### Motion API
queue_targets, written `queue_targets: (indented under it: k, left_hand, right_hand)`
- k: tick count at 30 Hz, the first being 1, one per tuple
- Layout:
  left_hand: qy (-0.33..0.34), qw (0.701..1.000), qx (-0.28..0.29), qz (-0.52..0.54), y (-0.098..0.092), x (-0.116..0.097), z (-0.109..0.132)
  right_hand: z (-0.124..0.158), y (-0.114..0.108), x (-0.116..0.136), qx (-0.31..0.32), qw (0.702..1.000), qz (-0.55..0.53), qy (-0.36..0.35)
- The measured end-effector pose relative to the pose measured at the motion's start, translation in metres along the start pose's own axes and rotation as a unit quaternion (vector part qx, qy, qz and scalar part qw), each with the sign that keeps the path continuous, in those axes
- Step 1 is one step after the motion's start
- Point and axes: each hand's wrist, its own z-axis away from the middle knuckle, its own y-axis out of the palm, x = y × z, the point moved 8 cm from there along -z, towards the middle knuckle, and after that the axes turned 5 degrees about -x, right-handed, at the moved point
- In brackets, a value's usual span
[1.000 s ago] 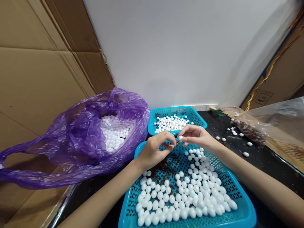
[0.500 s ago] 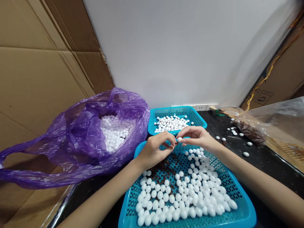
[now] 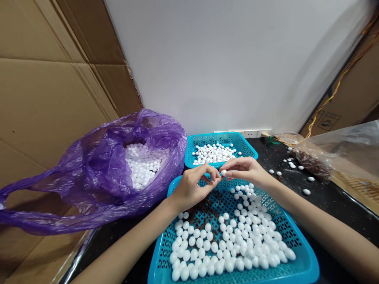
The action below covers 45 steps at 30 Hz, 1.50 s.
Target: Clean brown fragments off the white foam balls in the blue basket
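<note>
My right hand (image 3: 246,170) pinches a small white ball (image 3: 224,172) above the far end of the near blue basket (image 3: 302,241). My left hand (image 3: 194,185) is curled beside it, its fingertips pinched together right against the ball; whether they hold anything is hidden. The near basket holds several white balls (image 3: 231,244) and brown crumbs (image 3: 204,209). A smaller blue basket (image 3: 220,139) behind it also holds white balls.
An open purple plastic bag (image 3: 97,173) full of white balls lies to the left on the black table (image 3: 319,205). A clear bag (image 3: 334,154) with brown bits sits at the right, loose balls (image 3: 306,192) nearby. Cardboard (image 3: 44,86) stands left, a white wall behind.
Both hands stay together over the near basket; the right hand's ball has dipped slightly and shifted a little left toward the left fingertips.
</note>
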Motion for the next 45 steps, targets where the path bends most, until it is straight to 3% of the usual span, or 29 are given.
queue_targets:
  k: [19,42,45]
  left_hand:
    - [0.013,1.000,0.003,-0.024,-0.001,-0.003,0.001]
    - [-0.010,0.998,-0.040,-0.039,-0.005,0.005,0.002]
    - [-0.019,0.996,-0.077,-0.036,-0.013,0.008,-0.002]
  right_hand:
    - [0.000,0.005,-0.004,0.021,0.999,-0.011,0.032]
    - [0.001,0.004,-0.005,-0.015,0.998,-0.031,0.044]
    - [0.008,0.024,0.000,0.056,0.998,0.025,0.030]
